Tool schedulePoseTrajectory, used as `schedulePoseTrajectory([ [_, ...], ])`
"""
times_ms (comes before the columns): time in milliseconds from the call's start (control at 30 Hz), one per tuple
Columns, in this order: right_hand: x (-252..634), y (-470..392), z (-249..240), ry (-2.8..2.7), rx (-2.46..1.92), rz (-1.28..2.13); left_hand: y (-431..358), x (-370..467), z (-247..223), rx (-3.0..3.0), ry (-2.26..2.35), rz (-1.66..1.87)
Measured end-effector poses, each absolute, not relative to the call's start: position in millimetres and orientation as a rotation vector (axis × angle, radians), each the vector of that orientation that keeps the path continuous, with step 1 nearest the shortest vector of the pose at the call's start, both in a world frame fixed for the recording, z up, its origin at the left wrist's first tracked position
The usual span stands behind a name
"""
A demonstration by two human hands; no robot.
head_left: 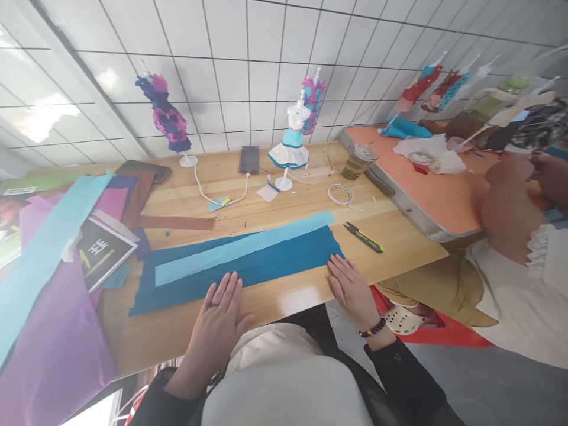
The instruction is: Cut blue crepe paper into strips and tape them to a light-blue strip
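head view: left grip (222,305) and right grip (352,290), both flat, fingers together, on dark blue strip (284,255); light blue strip (244,245) atop it.

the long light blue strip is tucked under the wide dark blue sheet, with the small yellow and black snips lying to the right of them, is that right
Not quite: the long light blue strip lies on top of the wide dark blue sheet, as the head view shows. The snips are to their right.
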State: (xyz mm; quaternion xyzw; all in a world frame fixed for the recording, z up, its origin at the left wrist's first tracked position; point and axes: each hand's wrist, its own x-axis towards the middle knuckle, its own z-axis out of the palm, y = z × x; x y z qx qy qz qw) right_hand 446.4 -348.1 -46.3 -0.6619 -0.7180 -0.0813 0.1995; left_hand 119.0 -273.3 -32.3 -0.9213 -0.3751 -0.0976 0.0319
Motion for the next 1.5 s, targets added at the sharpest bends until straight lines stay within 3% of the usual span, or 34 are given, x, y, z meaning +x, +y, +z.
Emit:
schedulePoseTrajectory([
  [867,466.5,-350.0,-71.3,-2.099,-1.738,-0.3,-289.5,11.6,-31.6,-2.329,-1.918,-0.208],
  [1500,458.4,-347.9,-57.3,-1.92,-1.877,-0.268,-282.6,-1.2,-43.9,-2.406,-1.793,-0.301],
])
